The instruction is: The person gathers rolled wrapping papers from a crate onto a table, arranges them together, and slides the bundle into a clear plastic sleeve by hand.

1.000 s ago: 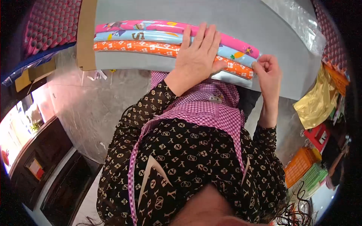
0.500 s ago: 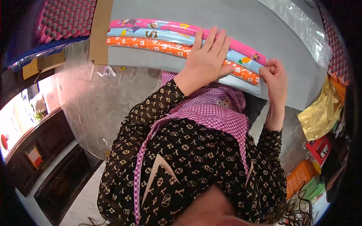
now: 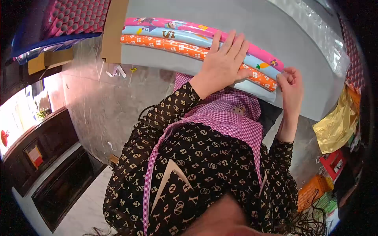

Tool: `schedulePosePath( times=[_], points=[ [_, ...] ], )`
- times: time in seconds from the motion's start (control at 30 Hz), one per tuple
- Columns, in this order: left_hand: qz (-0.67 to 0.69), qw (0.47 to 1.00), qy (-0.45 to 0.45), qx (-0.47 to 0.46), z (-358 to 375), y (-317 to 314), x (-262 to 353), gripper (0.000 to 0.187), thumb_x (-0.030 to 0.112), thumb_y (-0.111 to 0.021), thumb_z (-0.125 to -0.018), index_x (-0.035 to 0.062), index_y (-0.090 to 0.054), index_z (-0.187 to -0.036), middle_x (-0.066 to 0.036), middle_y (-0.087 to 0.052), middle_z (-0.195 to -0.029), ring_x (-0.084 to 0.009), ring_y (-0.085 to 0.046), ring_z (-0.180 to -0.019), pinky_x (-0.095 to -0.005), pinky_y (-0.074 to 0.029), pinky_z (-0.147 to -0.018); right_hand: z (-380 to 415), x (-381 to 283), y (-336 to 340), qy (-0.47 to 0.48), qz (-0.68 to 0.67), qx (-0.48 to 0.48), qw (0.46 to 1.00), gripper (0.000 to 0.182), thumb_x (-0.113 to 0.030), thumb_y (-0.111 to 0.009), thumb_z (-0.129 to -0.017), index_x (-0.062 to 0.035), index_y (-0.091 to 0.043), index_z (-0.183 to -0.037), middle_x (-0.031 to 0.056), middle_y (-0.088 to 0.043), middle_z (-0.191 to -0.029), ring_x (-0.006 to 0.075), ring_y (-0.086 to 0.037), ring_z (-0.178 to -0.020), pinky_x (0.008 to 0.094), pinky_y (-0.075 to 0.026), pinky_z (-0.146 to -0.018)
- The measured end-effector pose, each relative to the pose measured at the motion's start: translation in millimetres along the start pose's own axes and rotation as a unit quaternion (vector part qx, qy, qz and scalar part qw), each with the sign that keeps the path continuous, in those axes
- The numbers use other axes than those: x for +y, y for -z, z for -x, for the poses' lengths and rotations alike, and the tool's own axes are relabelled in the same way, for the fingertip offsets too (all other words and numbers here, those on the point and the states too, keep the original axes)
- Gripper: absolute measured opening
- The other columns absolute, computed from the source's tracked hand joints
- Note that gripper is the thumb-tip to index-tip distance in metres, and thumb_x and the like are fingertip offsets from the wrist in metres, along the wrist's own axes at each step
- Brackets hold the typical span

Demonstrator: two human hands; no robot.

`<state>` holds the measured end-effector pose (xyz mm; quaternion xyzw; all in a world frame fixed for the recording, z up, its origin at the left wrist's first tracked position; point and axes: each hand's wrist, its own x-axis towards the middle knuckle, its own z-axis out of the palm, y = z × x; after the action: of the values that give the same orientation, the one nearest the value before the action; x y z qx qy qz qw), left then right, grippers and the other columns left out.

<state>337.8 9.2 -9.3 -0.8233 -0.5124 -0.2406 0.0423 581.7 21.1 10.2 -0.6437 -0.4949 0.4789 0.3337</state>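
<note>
Three rolls of gift wrapping paper lie side by side on the grey table (image 3: 157,61): a pink roll (image 3: 189,26), a light blue roll (image 3: 193,38) and an orange roll (image 3: 157,43) with white gift prints. Their surfaces shine. My left hand (image 3: 224,65) rests flat across all three, fingers stretched out. At the rolls' right end, my right hand (image 3: 292,84) has its thumb and fingertips pressed together. What they pinch is too small to make out. A white, smooth piece (image 3: 256,89) shows under the orange roll near the table edge.
Many pink rolls (image 3: 78,17) are stacked at the upper left, beside a cardboard piece (image 3: 114,35). Clear plastic (image 3: 315,31) lies along the table's far right. Gold foil (image 3: 336,122), a red object (image 3: 332,161) and an orange basket (image 3: 313,190) are at the right.
The whole view has shifted slightly, so the table, rolls and hands appear a little farther right. Both hands keep nearly the same places on the rolls.
</note>
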Motion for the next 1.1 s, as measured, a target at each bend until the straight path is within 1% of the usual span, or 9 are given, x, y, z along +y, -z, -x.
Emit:
schedulePosePath(
  times=[0.27,0.47,0.53,0.83,0.9,0.93,1.0,1.03,1.1],
  points=[
    [-0.019,1.0,-0.004,0.002,-2.0,-2.3,-0.4,0.073,0.054,-0.063,-0.079,-0.0034,-0.057,-0.124,-0.019,-0.056,-0.13,-0.0365,-0.047,-0.127,-0.0586,-0.026,-0.11,-19.5,6.4,3.7,-0.015,-0.043,-0.03,0.999,0.024,-0.003,-0.065,-0.084,-0.001,-0.057,-0.107,-0.0032,-0.055,-0.07,0.0046,-0.047,-0.058,0.0212,-0.036,-0.052],
    [-0.007,1.0,-0.003,0.006,-3.7,-0.6,1.0,0.068,0.052,-0.065,-0.079,0.0043,-0.058,-0.127,-0.02,-0.054,-0.13,-0.0383,-0.045,-0.127,-0.0591,-0.026,-0.109,-30.6,6.0,7.8,-0.028,-0.046,-0.053,0.997,0.022,-0.003,-0.066,-0.081,-0.0016,-0.058,-0.102,-0.0043,-0.05,-0.065,0.0049,-0.045,-0.052,0.0214,-0.034,-0.045],
    [-0.017,1.0,0.013,-0.016,-3.7,1.1,2.1,0.068,0.053,-0.067,-0.078,0.0132,-0.056,-0.131,-0.016,-0.053,-0.132,-0.0348,-0.046,-0.128,-0.0565,-0.027,-0.11,-33.5,5.3,10.3,-0.039,-0.042,-0.064,0.996,0.022,-0.003,-0.067,-0.081,-0.0021,-0.058,-0.101,-0.0042,-0.049,-0.064,0.0051,-0.045,-0.051,0.0214,-0.033,-0.043],
    [-0.021,1.0,-0.001,0.007,-1.5,-4.9,-0.9,0.069,0.053,-0.067,-0.076,0.0045,-0.059,-0.124,-0.017,-0.055,-0.129,-0.0341,-0.047,-0.126,-0.0569,-0.027,-0.109,-37.9,-9.0,15.3,-0.115,-0.035,-0.11,0.987,0.02,-0.008,-0.07,-0.08,-0.0026,-0.06,-0.097,-0.0022,-0.05,-0.062,0.0063,-0.044,-0.048,0.0232,-0.035,-0.041],
    [-0.023,0.999,-0.014,0.034,-0.9,-11.5,-3.1,0.07,0.053,-0.067,-0.075,0.0026,-0.059,-0.122,-0.017,-0.056,-0.126,-0.0343,-0.048,-0.123,-0.0588,-0.029,-0.107,-34.4,-7.6,18.9,-0.059,0.017,-0.124,0.99,0.02,-0.011,-0.071,-0.081,-0.0018,-0.062,-0.097,-0.0003,-0.056,-0.069,0.006,-0.05,-0.054,0.0223,-0.038,-0.045],
    [-0.008,0.999,-0.019,0.035,-0.8,-10.8,-3.4,0.07,0.053,-0.067,-0.075,0.0026,-0.059,-0.122,-0.017,-0.056,-0.126,-0.0343,-0.048,-0.123,-0.0588,-0.029,-0.107,-28.4,-8.6,18.7,-0.067,0.023,-0.111,0.991,0.02,-0.011,-0.071,-0.081,-0.0018,-0.062,-0.097,-0.0003,-0.056,-0.069,0.006,-0.05,-0.054,0.0223,-0.038,-0.045],
    [-0.048,0.999,-0.018,0.014,-2.6,-9.0,-2.9,0.069,0.054,-0.066,-0.076,0.0034,-0.059,-0.123,-0.017,-0.056,-0.126,-0.0337,-0.049,-0.123,-0.0585,-0.031,-0.106,-16.0,-10.7,17.2,0.072,0.129,-0.016,0.989,0.023,-0.013,-0.071,-0.084,-0.0004,-0.061,-0.1,0.0019,-0.062,-0.077,0.0065,-0.057,-0.065,0.0213,-0.044,-0.055],
    [-0.054,0.998,-0.016,0.003,-1.6,-9.0,-2.2,0.068,0.054,-0.065,-0.078,0.0043,-0.058,-0.123,-0.015,-0.056,-0.127,-0.0328,-0.049,-0.124,-0.0589,-0.032,-0.105,-12.6,-5.9,18.9,0.157,0.193,0.018,0.969,0.023,-0.012,-0.07,-0.085,-0.0004,-0.06,-0.103,0.003,-0.064,-0.083,0.0076,-0.059,-0.074,0.0216,-0.047,-0.065],
    [-0.054,0.998,-0.021,0.0,-1.3,-4.6,-3.0,0.067,0.054,-0.065,-0.079,0.0047,-0.058,-0.124,-0.014,-0.056,-0.128,-0.0324,-0.049,-0.124,-0.0592,-0.031,-0.105,6.5,-6.5,20.5,0.138,0.175,0.026,0.975,0.023,-0.011,-0.069,-0.086,-0.0006,-0.06,-0.104,0.0029,-0.065,-0.085,0.0076,-0.059,-0.076,0.0219,-0.048,-0.067]
  ],
)
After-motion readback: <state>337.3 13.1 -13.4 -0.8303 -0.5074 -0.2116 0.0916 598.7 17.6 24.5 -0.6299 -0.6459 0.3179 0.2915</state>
